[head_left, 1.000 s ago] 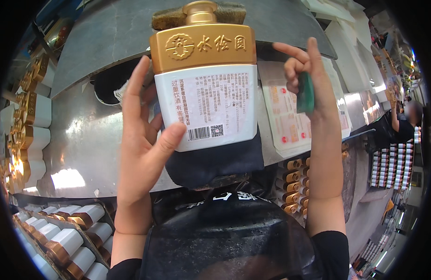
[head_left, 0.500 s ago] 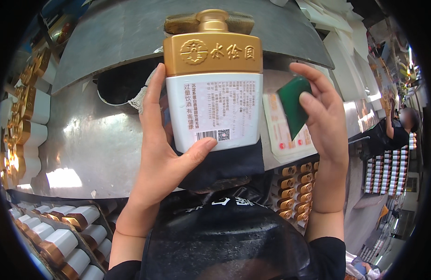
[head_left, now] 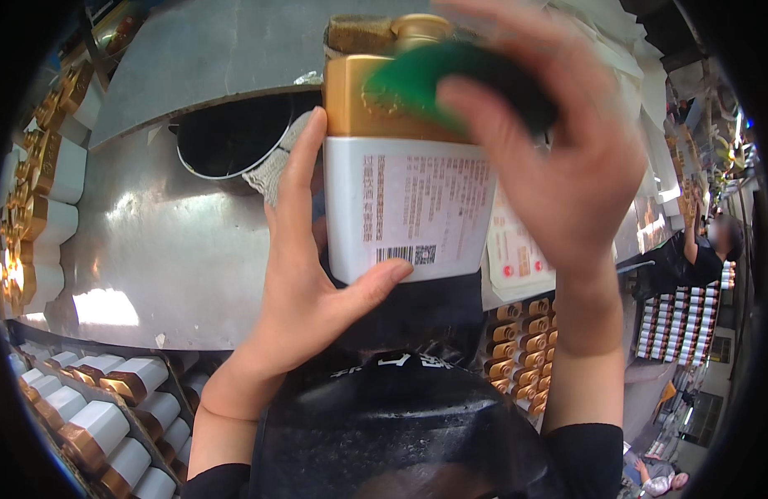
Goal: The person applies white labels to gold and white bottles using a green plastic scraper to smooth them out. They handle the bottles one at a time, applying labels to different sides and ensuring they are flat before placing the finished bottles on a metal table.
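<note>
A white bottle (head_left: pixel 351 200) with a gold shoulder and neck stands tilted before me, its printed label facing up at me. My left hand (head_left: pixel 305 279) grips its left side, the fingers along the edge and the thumb over the label's lower end. In my right hand (head_left: pixel 571 158), blurred by motion, is a flat green scraper (head_left: pixel 413 79), pinched between thumb and fingers. It lies over the gold shoulder and hides much of the raised emblem there; whether it touches I cannot tell. Behind the bottle's neck sits a brown, worn block (head_left: pixel 359 33).
A round black basin (head_left: pixel 234 137) and a grey knitted cloth (head_left: pixel 272 173) are left of the bottle. Right of it lies a stack of labels (head_left: pixel 517 266). Bottles stand at far left (head_left: pixel 56 166), in lower-left racks (head_left: pixel 101 420) and at lower right (head_left: pixel 521 349). Another person (head_left: pixel 683 258) is at far right.
My right hand has swung up and left, carrying the green scraper from beside the bottle to over its gold shoulder. The bottle and my left hand sit slightly farther right in view.
</note>
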`<state>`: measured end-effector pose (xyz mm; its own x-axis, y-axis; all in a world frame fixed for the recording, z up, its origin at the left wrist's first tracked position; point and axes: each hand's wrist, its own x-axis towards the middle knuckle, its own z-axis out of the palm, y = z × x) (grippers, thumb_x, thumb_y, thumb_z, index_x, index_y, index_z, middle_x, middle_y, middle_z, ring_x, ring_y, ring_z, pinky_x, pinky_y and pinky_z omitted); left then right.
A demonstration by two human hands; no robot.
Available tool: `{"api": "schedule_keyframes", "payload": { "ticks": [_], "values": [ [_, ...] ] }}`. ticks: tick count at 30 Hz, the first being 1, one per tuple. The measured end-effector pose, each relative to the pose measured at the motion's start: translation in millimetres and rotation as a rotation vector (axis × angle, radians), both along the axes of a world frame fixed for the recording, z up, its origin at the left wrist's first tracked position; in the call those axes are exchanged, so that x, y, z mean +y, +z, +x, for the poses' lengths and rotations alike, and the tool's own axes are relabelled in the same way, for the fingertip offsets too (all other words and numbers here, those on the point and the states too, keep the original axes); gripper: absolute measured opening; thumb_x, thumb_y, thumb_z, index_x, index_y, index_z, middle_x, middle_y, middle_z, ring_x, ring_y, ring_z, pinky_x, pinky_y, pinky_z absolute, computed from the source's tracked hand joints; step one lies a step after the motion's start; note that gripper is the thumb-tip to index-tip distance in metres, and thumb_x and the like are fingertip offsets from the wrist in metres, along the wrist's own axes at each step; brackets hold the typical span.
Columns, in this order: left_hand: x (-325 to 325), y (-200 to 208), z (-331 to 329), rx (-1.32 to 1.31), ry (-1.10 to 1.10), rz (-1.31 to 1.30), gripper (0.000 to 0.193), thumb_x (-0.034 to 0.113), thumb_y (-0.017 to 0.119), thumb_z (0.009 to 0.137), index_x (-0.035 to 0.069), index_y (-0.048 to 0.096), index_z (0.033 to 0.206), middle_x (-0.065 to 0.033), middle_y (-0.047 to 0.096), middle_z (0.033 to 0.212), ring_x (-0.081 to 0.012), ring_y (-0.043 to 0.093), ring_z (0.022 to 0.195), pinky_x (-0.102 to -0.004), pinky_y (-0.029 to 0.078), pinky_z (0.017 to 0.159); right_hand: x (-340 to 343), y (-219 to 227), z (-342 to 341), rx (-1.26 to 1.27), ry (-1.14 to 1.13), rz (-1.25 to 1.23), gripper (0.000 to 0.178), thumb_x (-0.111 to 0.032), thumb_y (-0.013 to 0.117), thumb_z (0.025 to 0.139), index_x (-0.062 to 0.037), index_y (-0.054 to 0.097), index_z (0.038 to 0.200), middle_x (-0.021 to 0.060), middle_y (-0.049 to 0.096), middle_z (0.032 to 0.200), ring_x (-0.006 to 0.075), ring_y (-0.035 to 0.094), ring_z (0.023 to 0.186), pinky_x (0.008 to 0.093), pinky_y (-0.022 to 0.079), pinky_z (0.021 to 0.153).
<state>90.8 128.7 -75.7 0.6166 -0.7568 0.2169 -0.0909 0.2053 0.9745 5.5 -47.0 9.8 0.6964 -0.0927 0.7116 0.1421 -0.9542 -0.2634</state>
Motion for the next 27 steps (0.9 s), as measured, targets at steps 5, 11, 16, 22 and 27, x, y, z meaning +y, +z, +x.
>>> {"api": "schedule_keyframes", "payload": {
  "ticks": [5,11,16,22,27],
  "values": [
    [11.6,1.1,3.1,0.103,0.016,-0.119,0.07,0.027,0.057,0.095,0.001,0.022,0.15,-0.0146,0.027,0.152,-0.0275,0.033,0.137,-0.0424,0.036,0.11,25.5,-1.8,-19.3,0.126,0.161,-0.29,0.02,-0.004,0.071,0.076,-0.0075,0.071,0.096,0.0054,0.071,0.092,0.0167,0.066,0.081,0.0283,0.053,0.072],
    [16.4,1.1,-3.4,-0.023,0.125,0.069,0.082,0.062,0.042,0.093,0.004,0.027,0.15,-0.0151,0.033,0.15,-0.028,0.031,0.139,-0.0441,0.026,0.113,24.1,8.1,-38.2,0.329,0.079,-0.255,0.017,-0.004,0.07,0.073,-0.0098,0.071,0.089,0.0049,0.071,0.09,0.02,0.065,0.081,0.0332,0.052,0.071],
    [9.9,-0.1,-6.1,-0.105,0.13,0.046,0.083,0.062,0.041,0.093,0.003,0.026,0.149,-0.016,0.033,0.15,-0.0289,0.031,0.14,-0.0445,0.025,0.114,22.3,-5.7,-56.0,0.156,0.194,-0.23,0.022,-0.004,0.071,0.069,-0.0119,0.073,0.09,0.0029,0.07,0.089,0.0197,0.064,0.08,0.0341,0.051,0.074],
    [5.9,3.2,-9.4,-0.101,0.155,0.085,0.081,0.061,0.04,0.094,0.003,0.027,0.149,-0.0151,0.033,0.149,-0.0271,0.031,0.14,-0.0438,0.025,0.114,-4.9,-6.9,-60.8,0.234,0.045,0.105,0.028,0.001,0.072,0.07,-0.0058,0.071,0.098,0.0061,0.069,0.092,0.0177,0.065,0.079,0.0285,0.051,0.071],
    [4.3,5.6,-6.2,-0.041,0.183,0.066,0.079,0.058,0.039,0.095,0.0,0.03,0.147,-0.016,0.035,0.148,-0.0262,0.033,0.139,-0.0402,0.027,0.113,-17.8,-16.6,-54.2,0.059,0.077,-0.253,0.025,0.003,0.07,0.073,-0.0007,0.07,0.097,0.0078,0.068,0.091,0.0149,0.063,0.075,0.0245,0.049,0.064]
  ]
}}
